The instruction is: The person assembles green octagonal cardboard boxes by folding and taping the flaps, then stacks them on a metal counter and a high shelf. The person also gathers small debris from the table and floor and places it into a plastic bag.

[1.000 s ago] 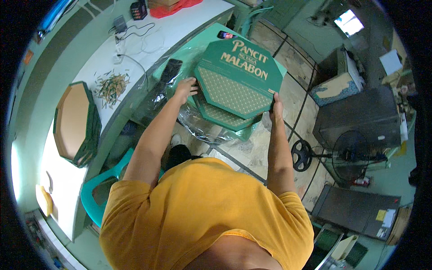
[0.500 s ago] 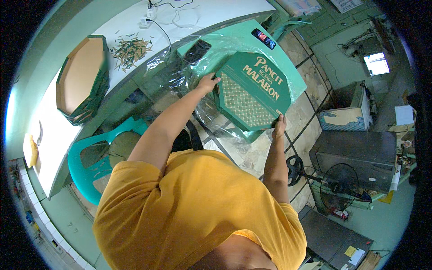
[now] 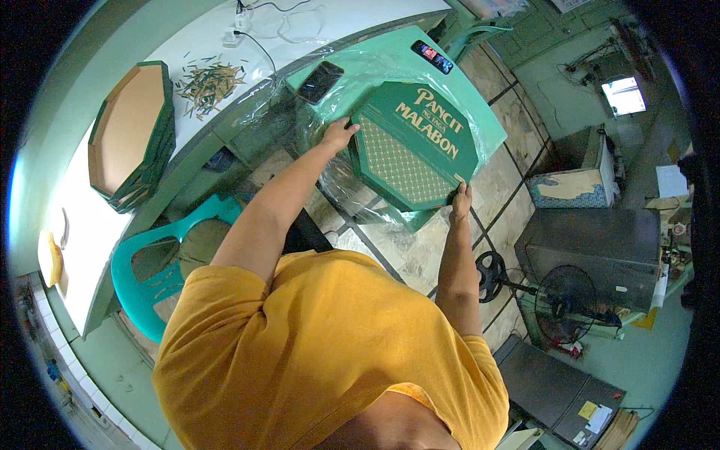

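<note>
Both the left hand (image 3: pixel 339 137) and right hand (image 3: pixel 461 202) have fingers clamped on opposite edges of that green octagonal box (image 3: pixel 420 142), which sits between them over the green surface (image 3: pixel 472 105); a lit phone (image 3: pixel 432 57) lies beyond the fingers.

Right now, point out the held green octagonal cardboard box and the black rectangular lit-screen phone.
Green octagonal cardboard box (image 3: pixel 415 147): head view, top face.
Black rectangular phone (image 3: pixel 432 57): head view, lit screen.

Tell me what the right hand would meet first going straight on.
The green octagonal box: the right hand holds its lower-right edge, so going straight on would likely press into it, though depth is unclear.
</note>
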{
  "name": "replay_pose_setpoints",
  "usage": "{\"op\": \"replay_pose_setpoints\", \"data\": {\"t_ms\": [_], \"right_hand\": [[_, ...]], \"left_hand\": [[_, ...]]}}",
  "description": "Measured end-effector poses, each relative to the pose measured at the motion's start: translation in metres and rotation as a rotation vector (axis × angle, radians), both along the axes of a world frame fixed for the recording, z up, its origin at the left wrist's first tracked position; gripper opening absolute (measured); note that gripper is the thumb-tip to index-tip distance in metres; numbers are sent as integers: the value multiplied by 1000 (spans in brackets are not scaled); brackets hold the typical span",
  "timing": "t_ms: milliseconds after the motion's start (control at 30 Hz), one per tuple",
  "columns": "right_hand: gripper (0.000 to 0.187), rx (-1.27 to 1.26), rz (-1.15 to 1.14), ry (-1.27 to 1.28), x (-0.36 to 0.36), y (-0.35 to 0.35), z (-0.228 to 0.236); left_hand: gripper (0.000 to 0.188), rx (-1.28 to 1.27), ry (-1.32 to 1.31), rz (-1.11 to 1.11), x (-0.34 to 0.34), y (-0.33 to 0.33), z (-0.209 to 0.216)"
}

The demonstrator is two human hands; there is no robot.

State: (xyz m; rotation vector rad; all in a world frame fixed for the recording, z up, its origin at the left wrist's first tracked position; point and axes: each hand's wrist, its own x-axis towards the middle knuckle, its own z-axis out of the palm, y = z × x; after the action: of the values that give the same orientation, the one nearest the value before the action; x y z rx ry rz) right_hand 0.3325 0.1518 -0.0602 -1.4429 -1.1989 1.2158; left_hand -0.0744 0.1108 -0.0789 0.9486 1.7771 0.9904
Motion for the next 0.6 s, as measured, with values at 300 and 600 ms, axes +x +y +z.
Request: {"op": "replay_pose_setpoints", "data": {"t_ms": [300, 600], "right_hand": [[51, 125, -303, -299, 13, -14, -4], [43, 37, -642, -18, 128, -88, 35]], "left_hand": [[40, -134, -273, 111, -3, -46, 8], [15, 546, 593, 1056, -174, -167, 119]]}}
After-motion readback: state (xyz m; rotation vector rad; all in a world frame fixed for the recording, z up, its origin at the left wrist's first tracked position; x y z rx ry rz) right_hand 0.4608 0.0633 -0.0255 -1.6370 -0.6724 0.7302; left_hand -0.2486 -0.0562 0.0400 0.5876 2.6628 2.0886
